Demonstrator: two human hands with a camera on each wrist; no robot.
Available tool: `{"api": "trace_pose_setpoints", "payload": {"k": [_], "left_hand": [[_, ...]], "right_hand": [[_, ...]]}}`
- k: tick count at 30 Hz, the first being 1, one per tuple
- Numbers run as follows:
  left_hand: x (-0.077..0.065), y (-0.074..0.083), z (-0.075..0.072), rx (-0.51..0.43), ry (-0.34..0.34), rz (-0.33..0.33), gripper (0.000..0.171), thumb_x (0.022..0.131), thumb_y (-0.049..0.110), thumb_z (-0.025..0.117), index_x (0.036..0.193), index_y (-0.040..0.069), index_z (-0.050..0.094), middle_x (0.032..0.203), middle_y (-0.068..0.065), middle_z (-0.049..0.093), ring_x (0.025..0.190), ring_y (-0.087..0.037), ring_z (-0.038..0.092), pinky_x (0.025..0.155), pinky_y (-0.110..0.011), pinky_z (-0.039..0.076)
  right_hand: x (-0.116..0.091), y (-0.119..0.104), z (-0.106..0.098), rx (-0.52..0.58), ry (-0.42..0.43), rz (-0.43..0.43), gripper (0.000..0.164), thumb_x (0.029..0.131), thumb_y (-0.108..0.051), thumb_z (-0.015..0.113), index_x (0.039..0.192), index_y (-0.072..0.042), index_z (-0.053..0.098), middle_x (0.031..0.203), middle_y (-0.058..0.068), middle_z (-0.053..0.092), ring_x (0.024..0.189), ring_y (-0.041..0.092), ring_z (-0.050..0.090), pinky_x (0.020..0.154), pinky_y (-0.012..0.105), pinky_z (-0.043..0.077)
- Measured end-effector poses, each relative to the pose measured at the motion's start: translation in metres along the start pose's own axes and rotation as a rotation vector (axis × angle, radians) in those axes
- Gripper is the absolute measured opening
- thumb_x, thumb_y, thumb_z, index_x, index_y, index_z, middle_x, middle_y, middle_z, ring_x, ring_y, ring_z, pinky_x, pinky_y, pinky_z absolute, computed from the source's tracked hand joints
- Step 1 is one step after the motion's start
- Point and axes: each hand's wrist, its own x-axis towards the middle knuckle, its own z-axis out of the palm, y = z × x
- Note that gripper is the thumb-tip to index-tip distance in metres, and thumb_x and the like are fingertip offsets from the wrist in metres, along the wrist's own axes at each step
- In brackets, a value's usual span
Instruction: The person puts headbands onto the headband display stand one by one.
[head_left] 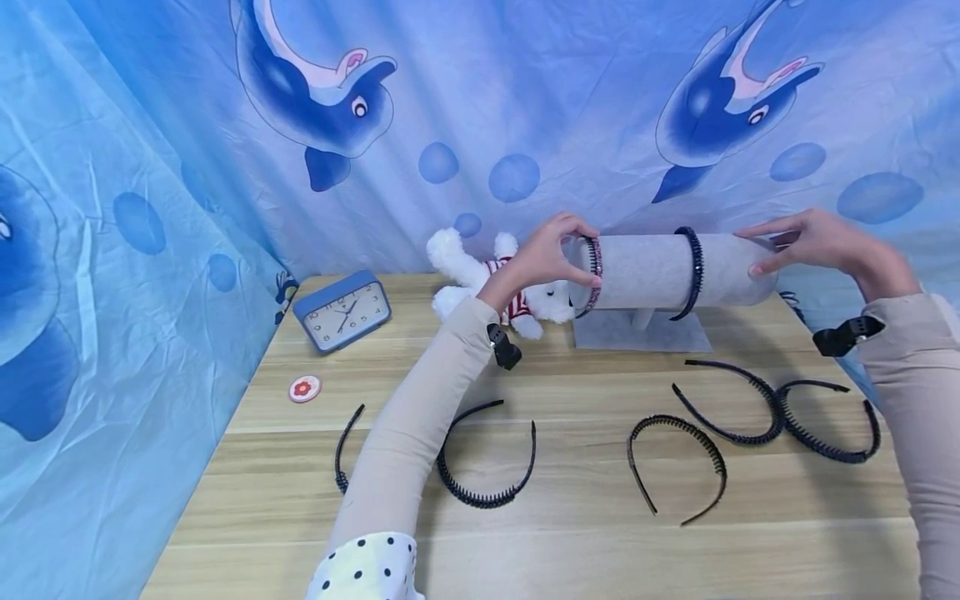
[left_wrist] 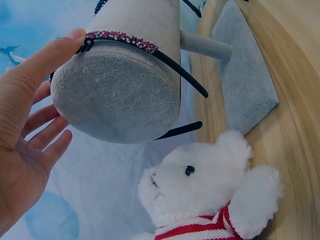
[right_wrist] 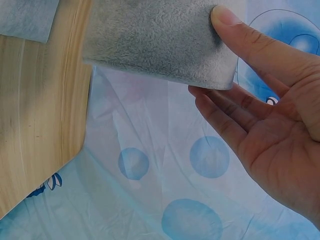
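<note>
A grey plush headband display stand (head_left: 645,271) stands at the back of the table, its roll lying sideways on a post and flat base. My left hand (head_left: 542,258) holds a headband with pink and silver stones (left_wrist: 122,40) around the roll's left end, thumb on the band and fingers curved behind. In the left wrist view, the band's dark tips stick out past the roll. With thumb and fingers, my right hand (head_left: 817,242) grips the roll's right end (right_wrist: 165,45). A dark beaded headband (head_left: 697,271) sits on the roll between the hands.
Several black toothed headbands, one of them (head_left: 480,498), lie on the wooden table (head_left: 570,550). A white plush toy (left_wrist: 195,180) in a striped top lies beside the stand. Left of it are a blue clock (head_left: 343,311) and a round flower badge (head_left: 304,388). A dolphin-print curtain (head_left: 480,100) hangs behind.
</note>
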Motion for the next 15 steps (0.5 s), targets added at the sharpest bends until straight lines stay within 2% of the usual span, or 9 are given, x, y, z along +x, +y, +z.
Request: {"api": "trace_pose_setpoints", "payload": {"k": [7,15], "left_hand": [[0.003,0.007,0.000,0.087,-0.036,-0.010,0.080,0.069,0.048,0.093,0.137,0.022,0.061,0.144,0.006,0.055,0.131,-0.011,0.051,0.112,-0.025,0.044],[0.011,0.014,0.003,0.130,-0.061,0.006,0.080,0.069,0.047,0.093,0.137,0.019,0.062,0.146,0.002,0.055,0.135,-0.013,0.049,0.117,-0.025,0.039]], "right_hand": [[-0.001,-0.001,-0.001,-0.001,-0.002,-0.003,0.072,0.086,-0.037,0.083,0.150,-0.032,0.049,0.157,0.034,0.032,0.138,0.059,0.033,0.107,0.077,0.030],[-0.002,-0.002,-0.001,0.002,-0.005,0.005,0.072,0.086,-0.038,0.083,0.149,-0.033,0.050,0.157,0.033,0.032,0.139,0.058,0.033,0.107,0.076,0.031]]}}
